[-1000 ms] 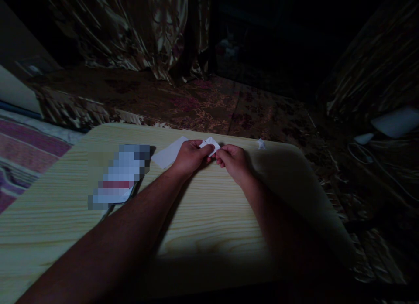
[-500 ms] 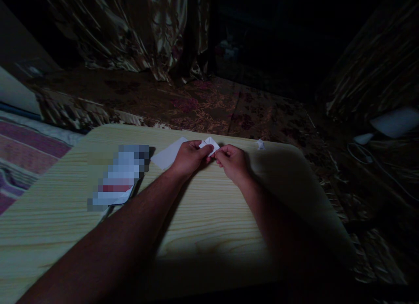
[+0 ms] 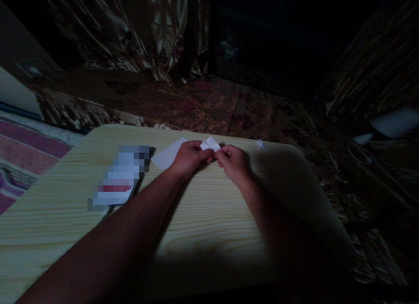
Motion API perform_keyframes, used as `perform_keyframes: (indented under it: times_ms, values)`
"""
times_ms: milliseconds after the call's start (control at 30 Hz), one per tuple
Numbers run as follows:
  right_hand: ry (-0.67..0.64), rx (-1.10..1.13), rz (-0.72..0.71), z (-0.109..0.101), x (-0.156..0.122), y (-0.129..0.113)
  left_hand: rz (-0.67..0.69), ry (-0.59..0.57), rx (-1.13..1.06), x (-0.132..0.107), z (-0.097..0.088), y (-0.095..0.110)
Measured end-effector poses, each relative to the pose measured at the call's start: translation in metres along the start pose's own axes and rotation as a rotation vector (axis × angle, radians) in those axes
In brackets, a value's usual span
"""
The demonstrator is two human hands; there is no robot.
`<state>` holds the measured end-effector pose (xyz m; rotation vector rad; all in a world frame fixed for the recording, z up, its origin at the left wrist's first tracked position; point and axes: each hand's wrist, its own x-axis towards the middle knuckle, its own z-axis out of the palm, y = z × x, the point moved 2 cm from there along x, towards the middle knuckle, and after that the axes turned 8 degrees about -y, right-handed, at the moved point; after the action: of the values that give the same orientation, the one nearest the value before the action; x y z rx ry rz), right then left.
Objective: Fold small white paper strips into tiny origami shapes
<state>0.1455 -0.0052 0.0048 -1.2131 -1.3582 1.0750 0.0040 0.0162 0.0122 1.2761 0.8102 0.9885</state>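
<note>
Fingers: our left hand has its thumb laid across the near edge of a small, folded, white paper piece, the other fingers curled mostly out of sight beneath it; the grip is closed on the paper. Our right hand is bunched narrow, thumb against forefinger, at the piece's near right corner. It appears to pinch that corner, though we cannot tell how much paper lies between the tips. The two sets of fingertips are nearly touching.

Piece: between the hands, near the far edge of the pale, wood-grained counter. Its peak points away from us and crease lines run down its face. Whether its underside touches the surface, we cannot tell.

Step in hand, our judgement: a fold is being shaped or pressed at the near edge. The next move seems to call for the left thumb to pin the layers while the right fingers align the corner and run the crease flat. A slip there could skew the fold.

Farther out: a flat, plain, white paper sheet lies just beyond the left hand, partly covered by it. A small, white, star-shaped paper figure sits apart, beyond the right hand. To the left rests a flat, dark-edged slab, its face masked by blocks. Light is dim; fine creases are unreadable.
</note>
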Motion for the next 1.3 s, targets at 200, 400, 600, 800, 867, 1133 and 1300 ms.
perform_keyframes:
  times_ms: [200, 400, 600, 800, 867, 1133, 1300]
  values:
    - [0.008, -0.039, -0.027, 0.000, 0.002, 0.005, -0.013, 0.008, -0.004, 0.000, 0.001, 0.001]
    - [0.016, -0.058, -0.052, 0.000, 0.000, 0.002, -0.001, -0.006, 0.020, 0.000, 0.000, 0.000]
    - [0.000, -0.061, -0.085, 0.003, -0.004, -0.007, -0.014, 0.050, 0.027, 0.000, 0.001, 0.001]
    - [0.013, -0.128, -0.101, 0.003, -0.004, -0.004, -0.036, 0.055, -0.029, 0.000, 0.002, 0.000]
    - [0.023, -0.148, -0.118, 0.003, -0.004, -0.002, -0.027, 0.058, -0.046, 0.000, 0.002, 0.000]
    - [0.007, -0.026, -0.052, 0.002, 0.000, 0.003, -0.014, 0.060, -0.008, -0.001, 0.003, 0.002]
    - [-0.009, 0.010, -0.014, 0.001, 0.002, 0.003, -0.011, 0.028, 0.067, -0.002, 0.003, 0.001]
